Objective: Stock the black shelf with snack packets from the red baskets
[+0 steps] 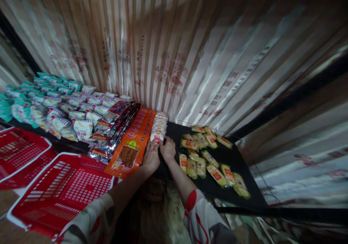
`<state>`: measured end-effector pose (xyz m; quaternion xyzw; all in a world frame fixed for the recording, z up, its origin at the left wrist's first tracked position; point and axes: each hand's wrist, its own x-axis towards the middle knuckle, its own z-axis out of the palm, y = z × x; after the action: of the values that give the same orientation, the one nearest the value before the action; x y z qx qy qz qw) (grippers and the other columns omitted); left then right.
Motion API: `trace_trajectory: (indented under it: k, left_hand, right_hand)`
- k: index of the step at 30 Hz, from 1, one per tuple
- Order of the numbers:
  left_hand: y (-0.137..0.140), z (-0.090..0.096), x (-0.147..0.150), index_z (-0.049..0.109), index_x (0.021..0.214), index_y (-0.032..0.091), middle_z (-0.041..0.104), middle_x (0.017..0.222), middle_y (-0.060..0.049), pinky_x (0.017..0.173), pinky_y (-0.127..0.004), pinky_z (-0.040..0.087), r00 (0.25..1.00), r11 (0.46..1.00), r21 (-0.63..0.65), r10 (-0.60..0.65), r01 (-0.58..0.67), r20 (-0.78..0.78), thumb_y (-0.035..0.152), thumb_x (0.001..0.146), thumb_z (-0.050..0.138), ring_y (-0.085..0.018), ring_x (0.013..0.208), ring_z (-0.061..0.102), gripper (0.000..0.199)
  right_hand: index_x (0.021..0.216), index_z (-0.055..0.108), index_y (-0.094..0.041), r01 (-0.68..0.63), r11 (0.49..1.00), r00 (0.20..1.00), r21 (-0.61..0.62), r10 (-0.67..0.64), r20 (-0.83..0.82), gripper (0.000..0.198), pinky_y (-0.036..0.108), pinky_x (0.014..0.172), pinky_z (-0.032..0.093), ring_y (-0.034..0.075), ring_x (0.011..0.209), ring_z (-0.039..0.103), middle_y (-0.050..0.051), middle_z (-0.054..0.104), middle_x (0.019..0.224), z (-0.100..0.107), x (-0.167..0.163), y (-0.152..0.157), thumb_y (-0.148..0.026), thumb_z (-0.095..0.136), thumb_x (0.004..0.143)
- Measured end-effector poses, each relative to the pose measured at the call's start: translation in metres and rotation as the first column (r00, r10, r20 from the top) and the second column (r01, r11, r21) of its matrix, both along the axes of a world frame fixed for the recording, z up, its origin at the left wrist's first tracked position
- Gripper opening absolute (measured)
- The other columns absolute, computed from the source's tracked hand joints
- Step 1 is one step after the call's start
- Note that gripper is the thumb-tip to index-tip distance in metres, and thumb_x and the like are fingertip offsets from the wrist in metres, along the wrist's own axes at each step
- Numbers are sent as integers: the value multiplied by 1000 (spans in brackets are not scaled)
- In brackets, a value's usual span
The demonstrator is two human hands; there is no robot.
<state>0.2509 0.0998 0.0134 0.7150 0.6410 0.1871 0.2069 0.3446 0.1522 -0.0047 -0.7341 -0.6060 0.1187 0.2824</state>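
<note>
A narrow row of small white snack packets (160,122) runs back along the black shelf (174,131), beside a big orange snack bag (132,139). At the near end of that row, my left hand (151,158) and my right hand (168,149) close on a white packet with red print (157,138) from its two sides. My fingers are bent around it, and the fingertips are partly hidden. To the right of my right hand lie several yellow-wrapped snack packs (201,166), loosely scattered.
Dark silvery snack bags (115,130), white striped bags (63,124) and green bags (24,102) fill the shelf's left side. Two red shopping baskets (67,186) stand below on the left. Pleated printed sheeting (174,55) hangs behind, with dark metal bars (293,95) at the right.
</note>
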Motion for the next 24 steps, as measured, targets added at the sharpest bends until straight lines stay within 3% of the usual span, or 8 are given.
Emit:
trace_trajectory:
  k: [4,7,10,13,18,24]
  left_hand:
    - [-5,-3,-3,43,131,5,34,146,-15,114,-40,23,1000,999,44,-21,22,-13,-1,75,36,-26,139,19,56]
    - [-16,2,-5,48,125,6,38,142,-16,113,-40,25,1000,993,111,-25,26,-4,2,78,37,-26,136,27,48]
    - [-39,10,-4,58,111,11,50,130,-13,108,-37,34,997,982,181,-55,45,48,7,82,36,-23,124,41,37]
    - [-72,12,0,61,103,14,58,115,-10,100,-33,41,982,974,195,-138,111,131,8,82,35,-20,111,50,34]
    - [-143,-9,8,62,94,17,62,103,-7,93,-29,45,926,946,54,-322,318,196,8,81,36,-16,101,56,30]
    - [-209,-43,11,59,109,13,45,138,-12,112,-41,25,889,888,-57,-457,456,-14,7,79,41,-24,134,32,36]
  right_hand:
    - [117,56,-9,-20,1000,996,14,21,-85,41,37,94,38,25,107,52,16,59,116,1,-1,-6,-29,47,82]
    - [119,54,-8,-76,992,985,102,90,-144,42,38,100,35,24,115,48,16,56,123,3,0,-30,-26,44,82]
    - [117,55,-13,-158,961,963,228,201,-180,39,38,101,36,21,118,46,13,54,126,5,9,-77,-26,40,84]
    - [113,57,-15,-205,939,940,277,268,-212,36,36,97,41,19,111,53,12,60,117,2,27,-137,-28,37,86]
    - [98,64,-19,-138,977,969,161,167,-181,31,36,89,47,20,96,61,10,68,100,-14,74,-220,-32,38,87]
    - [116,58,-13,-2,999,995,-38,6,101,42,45,101,37,26,117,51,15,60,121,-43,129,-260,-32,43,82]
